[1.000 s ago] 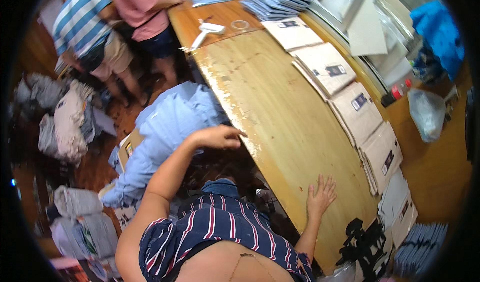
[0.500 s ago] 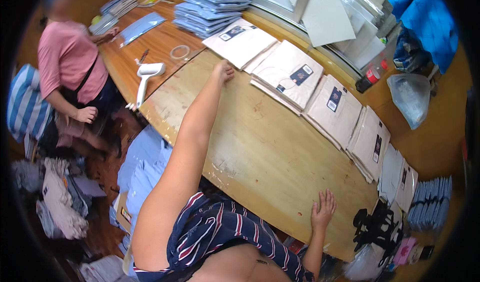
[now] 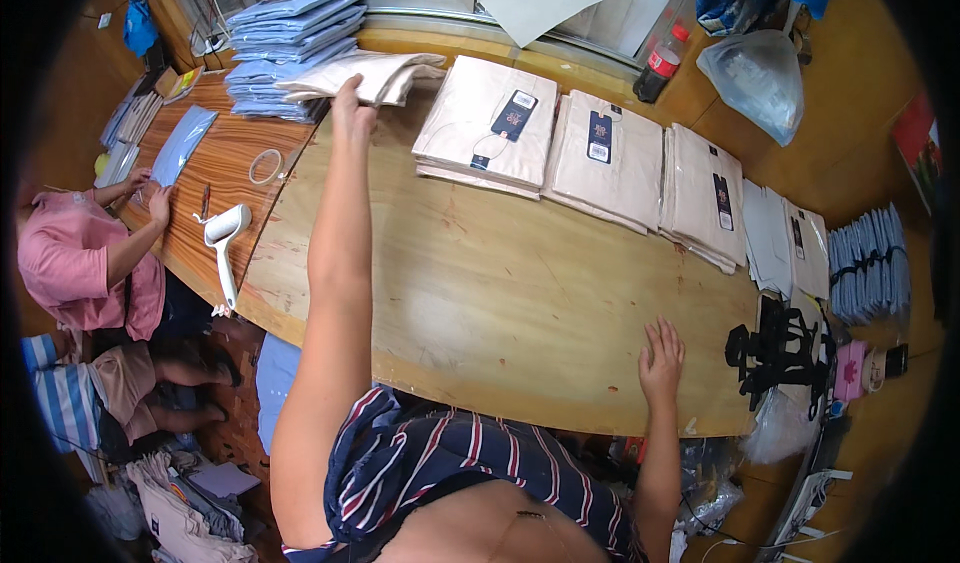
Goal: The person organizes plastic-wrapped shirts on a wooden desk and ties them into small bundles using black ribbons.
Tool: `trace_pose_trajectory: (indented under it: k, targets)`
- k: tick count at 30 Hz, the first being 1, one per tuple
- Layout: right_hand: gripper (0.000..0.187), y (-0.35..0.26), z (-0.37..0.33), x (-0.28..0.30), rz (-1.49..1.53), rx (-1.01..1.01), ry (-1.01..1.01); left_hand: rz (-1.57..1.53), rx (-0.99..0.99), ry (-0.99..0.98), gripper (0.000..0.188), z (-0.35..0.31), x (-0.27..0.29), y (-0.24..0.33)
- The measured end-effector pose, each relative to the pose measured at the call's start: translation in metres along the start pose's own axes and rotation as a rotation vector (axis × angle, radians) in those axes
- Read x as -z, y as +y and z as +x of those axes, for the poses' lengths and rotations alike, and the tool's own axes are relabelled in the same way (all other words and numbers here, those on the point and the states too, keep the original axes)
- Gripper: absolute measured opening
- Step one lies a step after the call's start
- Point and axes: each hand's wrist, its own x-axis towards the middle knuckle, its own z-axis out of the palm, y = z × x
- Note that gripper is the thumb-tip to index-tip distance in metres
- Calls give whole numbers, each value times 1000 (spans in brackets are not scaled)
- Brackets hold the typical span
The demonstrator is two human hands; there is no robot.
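With my left arm stretched to the far left of the table (image 3: 480, 293), my left hand (image 3: 354, 118) is closed on the near edge of a folded cream garment (image 3: 385, 75). The garment bends and is partly raised beside a tall stack of light blue folded garments (image 3: 290, 58). Low on the right, my right hand (image 3: 661, 363) hovers over or rests on the near part of the table, fingers spread and nothing in it. Along the back lie more cream garments with dark tags: one pile (image 3: 470, 148) just right of my left hand, another (image 3: 615, 188) beside it, a third (image 3: 690, 228) farther right.
A white lint roller (image 3: 228, 248) and a tape roll (image 3: 266, 167) lie on the left wooden table. There a co-worker in a pink shirt (image 3: 75, 248) handles a blue packet (image 3: 183, 143). A cola bottle (image 3: 660, 68) stands behind the piles; black straps (image 3: 785, 353) lie at the right edge.
My left hand has taken hold of the leftmost cream garment and shifted it left, towards the blue stack. The view has turned. The co-worker now has both hands at the blue packet.
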Motion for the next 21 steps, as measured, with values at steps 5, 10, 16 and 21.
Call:
trace_pose_trajectory:
  k: [5, 10, 16, 21]
  targets:
    - [36, 4, -2, -9, -32, 20, 66, -152, -1, -270, 31, -122, 19, 57]
    - [33, -42, 13, -34, 623, -97, 58, -36, -12, -373, 44, -280, 45, 27]
    - [72, -127, 38, 9, 2231, -125, -603, 279, 254, -92, 53, -443, 110, -93]
    - [65, -103, 28, -29, 1342, -225, -249, 500, 890, -252, 50, -479, 150, -125]
